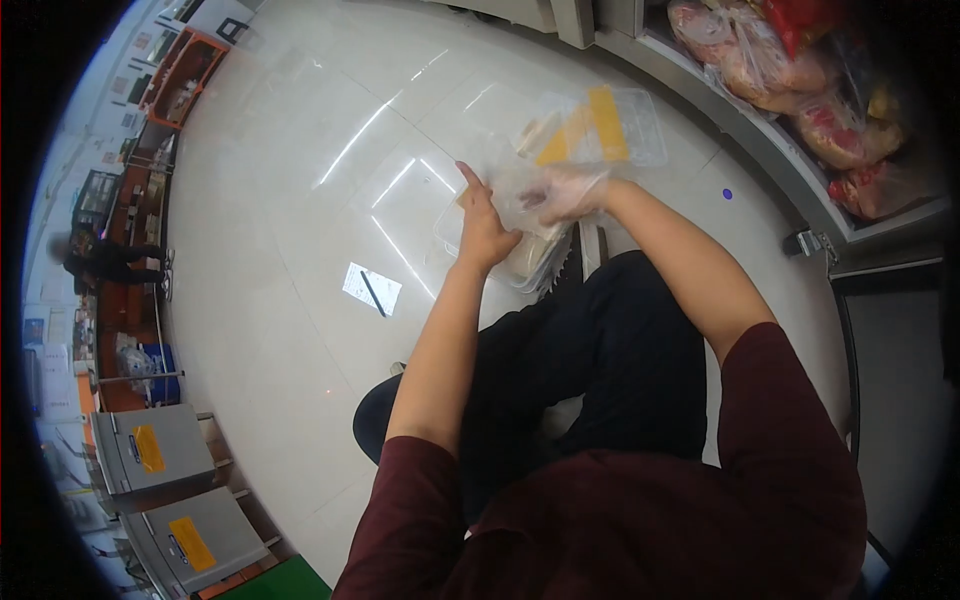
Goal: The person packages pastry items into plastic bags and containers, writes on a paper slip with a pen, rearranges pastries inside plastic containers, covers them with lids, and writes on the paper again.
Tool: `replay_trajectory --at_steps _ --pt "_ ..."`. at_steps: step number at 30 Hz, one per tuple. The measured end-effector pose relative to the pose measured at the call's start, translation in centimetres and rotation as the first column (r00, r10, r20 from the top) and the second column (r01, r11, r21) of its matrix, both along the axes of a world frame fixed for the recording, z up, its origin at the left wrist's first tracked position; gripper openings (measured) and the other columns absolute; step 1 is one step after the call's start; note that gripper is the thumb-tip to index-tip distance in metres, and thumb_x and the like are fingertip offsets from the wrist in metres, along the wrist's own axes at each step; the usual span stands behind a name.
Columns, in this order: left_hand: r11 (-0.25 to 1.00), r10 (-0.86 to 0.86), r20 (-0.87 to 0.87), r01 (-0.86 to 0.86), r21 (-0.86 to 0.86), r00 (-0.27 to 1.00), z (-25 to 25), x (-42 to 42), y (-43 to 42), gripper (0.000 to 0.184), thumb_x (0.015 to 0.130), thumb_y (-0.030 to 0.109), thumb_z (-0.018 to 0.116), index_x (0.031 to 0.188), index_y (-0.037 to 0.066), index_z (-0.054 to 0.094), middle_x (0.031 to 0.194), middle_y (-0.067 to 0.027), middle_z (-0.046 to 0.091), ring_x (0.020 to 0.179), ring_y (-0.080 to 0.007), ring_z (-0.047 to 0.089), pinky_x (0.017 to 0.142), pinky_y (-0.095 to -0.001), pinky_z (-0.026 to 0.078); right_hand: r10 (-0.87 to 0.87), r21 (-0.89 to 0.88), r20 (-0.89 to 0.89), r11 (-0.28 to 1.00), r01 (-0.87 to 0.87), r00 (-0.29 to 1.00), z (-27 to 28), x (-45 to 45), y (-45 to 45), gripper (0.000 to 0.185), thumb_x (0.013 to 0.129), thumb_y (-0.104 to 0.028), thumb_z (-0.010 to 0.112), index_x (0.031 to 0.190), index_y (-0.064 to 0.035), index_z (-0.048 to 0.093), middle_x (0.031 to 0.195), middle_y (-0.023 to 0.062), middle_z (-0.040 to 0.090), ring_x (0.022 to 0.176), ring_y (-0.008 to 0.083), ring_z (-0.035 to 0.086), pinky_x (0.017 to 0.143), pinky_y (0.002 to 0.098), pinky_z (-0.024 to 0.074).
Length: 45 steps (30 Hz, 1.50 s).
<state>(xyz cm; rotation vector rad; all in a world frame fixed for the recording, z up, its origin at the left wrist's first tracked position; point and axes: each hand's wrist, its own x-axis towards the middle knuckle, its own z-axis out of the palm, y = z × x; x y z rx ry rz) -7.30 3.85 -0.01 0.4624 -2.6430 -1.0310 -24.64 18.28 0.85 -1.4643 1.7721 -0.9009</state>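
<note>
My left hand (487,228) is bare, with its fingers stretched out and the thumb apart, above clear plastic containers on the floor. My right hand (572,195), covered in thin clear plastic like a disposable glove, is curled and smeared by motion. Thin clear plastic (508,187) spans the gap between the hands, and my right fingers seem closed on it. Beyond my right hand lies a clear plastic box (645,125) with a yellow band. A stack of clear containers (535,268) with pale contents sits below my hands, partly hidden.
A paper slip with a dark pen (373,290) lies on the tiled floor to the left. At upper right, an open chest (740,165) holds bagged meat. Grey bins (160,450) stand at far left, and a person (110,258) is in the distance.
</note>
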Motion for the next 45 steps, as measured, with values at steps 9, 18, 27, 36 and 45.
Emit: replay_trajectory --at_steps 9,18,27,36,45 --pt "0.838 -0.204 -0.035 0.156 -0.523 0.978 0.8 0.9 0.0 0.07 0.072 0.0 0.066 0.14 0.019 0.063 0.15 -0.0087 0.052 0.127 -0.0368 0.053 0.104 -0.0467 0.046 -0.872 -0.062 -0.425 0.295 0.954 0.242 -4.6 -9.4 5.8 0.046 0.081 -0.037 0.075 0.104 0.0035 0.074 0.109 0.0268 0.072 0.1 0.0408 0.071 0.089 0.0435 0.0561" --pt "0.85 -0.192 0.182 0.256 -0.46 0.964 0.5 2.4 1.6 0.049 0.086 0.027 0.066 0.132 0.011 0.068 0.147 -0.008 0.058 0.136 -0.0405 0.049 0.117 -0.0497 0.035 -0.919 0.252 0.371 -0.036 0.967 -0.131 -11.5 -14.3 7.1 0.027 0.091 -0.016 0.065 0.11 0.0013 0.071 0.108 0.0191 0.072 0.097 0.03 0.07 0.086 0.0412 0.0537" --pt "0.956 0.145 0.231 -0.076 -0.282 0.962 -0.2 3.7 3.8 0.043 0.085 0.029 0.073 0.122 0.006 0.072 0.137 -0.0105 0.065 0.137 -0.042 0.047 0.116 -0.0577 0.031 -0.548 -0.335 -0.184 0.816 0.472 0.816 -5.1 -3.8 1.0 0.019 0.099 -0.013 0.054 0.104 0.0008 0.066 0.098 0.0175 0.07 0.089 0.0327 0.066 0.082 0.0468 0.0502" --pt "0.989 0.109 -0.045 -0.113 -0.091 0.993 -0.4 10.4 3.7 0.044 0.09 0.021 0.065 0.13 0.003 0.066 0.14 -0.017 0.06 0.143 -0.0439 0.038 0.121 -0.0634 0.018 -0.532 -0.288 -0.356 0.845 0.451 0.769 -5.5 -0.4 -0.7 0.011 0.095 -0.01 0.054 0.091 -0.0017 0.061 0.087 0.0225 0.065 0.083 0.0416 0.063 0.076 0.0487 0.0491" --pt "0.979 0.12 0.008 -0.117 -0.164 0.993 -1.0 10.4 4.3 0.048 0.103 0.03 0.046 0.143 0.006 0.058 0.154 -0.0116 0.049 0.151 -0.0389 0.027 0.123 -0.0639 0.01 -0.779 -0.645 0.136 0.399 0.651 0.613 14.7 2.2 2.0 0.015 0.091 -0.015 0.07 0.098 -0.0013 0.07 0.08 0.0127 0.069 0.075 0.0241 0.068 0.074 0.0345 0.0539"
